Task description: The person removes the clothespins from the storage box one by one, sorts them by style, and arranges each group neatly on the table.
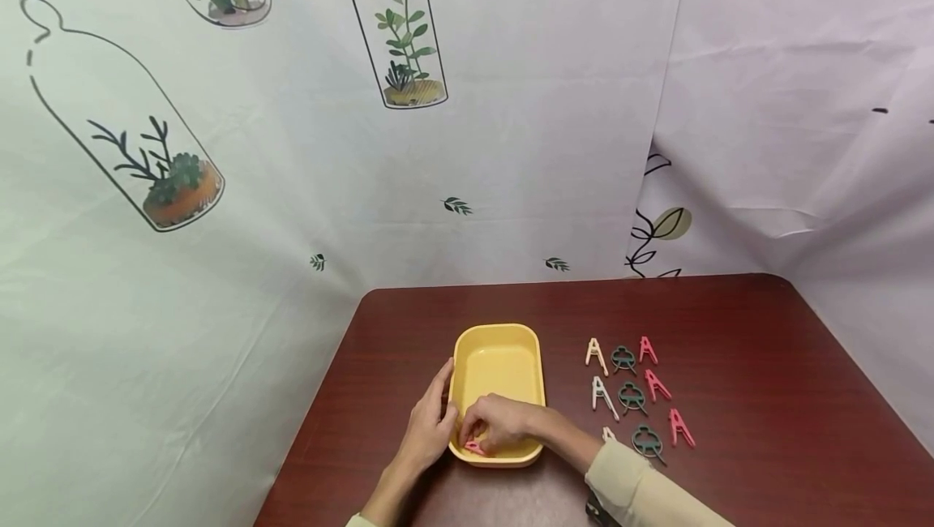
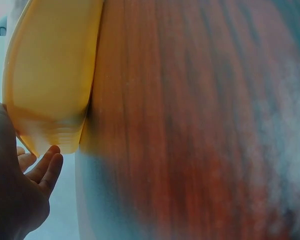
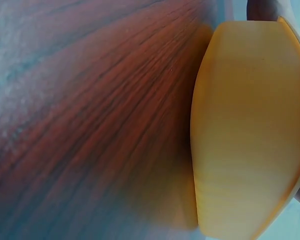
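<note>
A yellow rectangular tray stands on the table, its side wall close up in both wrist views. My left hand rests against its left side, fingers mostly straight along the outer wall and thumb by the rim. In the left wrist view, that hand's fingers lie near the tray's lower end. My right hand reaches into the near end of the tray, fingers bent down, and pinches a pink clothespin close over the tray's floor. Part of this clothespin is hidden by the fingers.
Right of the tray lie columns of white clothespins, green ringed clips and pink clothespins. The right forearm partly covers the nearest white one. A dark object shows under the right sleeve. A patterned curtain hangs behind the dark red table.
</note>
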Action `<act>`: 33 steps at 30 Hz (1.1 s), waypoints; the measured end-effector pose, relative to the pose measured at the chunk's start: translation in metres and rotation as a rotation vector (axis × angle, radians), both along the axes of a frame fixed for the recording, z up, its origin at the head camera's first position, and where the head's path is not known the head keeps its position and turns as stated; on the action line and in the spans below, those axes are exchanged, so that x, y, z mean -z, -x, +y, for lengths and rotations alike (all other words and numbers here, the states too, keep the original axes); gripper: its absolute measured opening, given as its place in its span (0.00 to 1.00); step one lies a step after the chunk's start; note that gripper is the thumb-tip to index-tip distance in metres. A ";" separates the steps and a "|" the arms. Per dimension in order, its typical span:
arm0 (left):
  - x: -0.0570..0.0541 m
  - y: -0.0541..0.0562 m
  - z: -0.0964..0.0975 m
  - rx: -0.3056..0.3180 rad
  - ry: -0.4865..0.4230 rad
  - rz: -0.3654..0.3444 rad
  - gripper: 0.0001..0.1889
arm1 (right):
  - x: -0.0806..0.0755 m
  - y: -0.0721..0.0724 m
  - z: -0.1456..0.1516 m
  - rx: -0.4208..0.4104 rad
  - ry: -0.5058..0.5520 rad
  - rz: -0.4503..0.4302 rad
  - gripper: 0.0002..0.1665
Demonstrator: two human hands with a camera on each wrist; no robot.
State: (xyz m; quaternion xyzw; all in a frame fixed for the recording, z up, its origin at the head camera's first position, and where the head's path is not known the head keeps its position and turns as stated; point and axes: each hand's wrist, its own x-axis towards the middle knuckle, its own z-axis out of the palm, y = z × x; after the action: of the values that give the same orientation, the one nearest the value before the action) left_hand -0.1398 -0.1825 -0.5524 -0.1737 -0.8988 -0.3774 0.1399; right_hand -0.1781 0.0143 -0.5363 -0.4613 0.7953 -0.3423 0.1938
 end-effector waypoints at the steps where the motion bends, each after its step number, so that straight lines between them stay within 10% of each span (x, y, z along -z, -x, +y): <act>1: 0.000 0.000 0.000 -0.001 0.002 0.002 0.38 | 0.000 0.000 0.000 -0.004 -0.006 0.011 0.17; 6: 0.000 -0.001 0.000 -0.003 0.004 0.004 0.38 | -0.001 0.000 0.000 -0.012 -0.004 0.012 0.17; 18: -0.003 -0.001 0.001 0.003 0.008 0.005 0.39 | -0.002 -0.001 0.001 0.035 0.199 -0.431 0.20; 33: -0.003 -0.001 0.002 0.009 0.007 0.016 0.38 | -0.021 0.006 0.023 0.047 0.346 -0.511 0.14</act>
State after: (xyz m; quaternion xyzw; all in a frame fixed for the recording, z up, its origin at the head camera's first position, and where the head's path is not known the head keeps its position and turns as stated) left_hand -0.1392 -0.1801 -0.5497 -0.1812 -0.8982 -0.3734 0.1447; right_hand -0.1837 0.0377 -0.5157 -0.3679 0.6613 -0.5818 0.2980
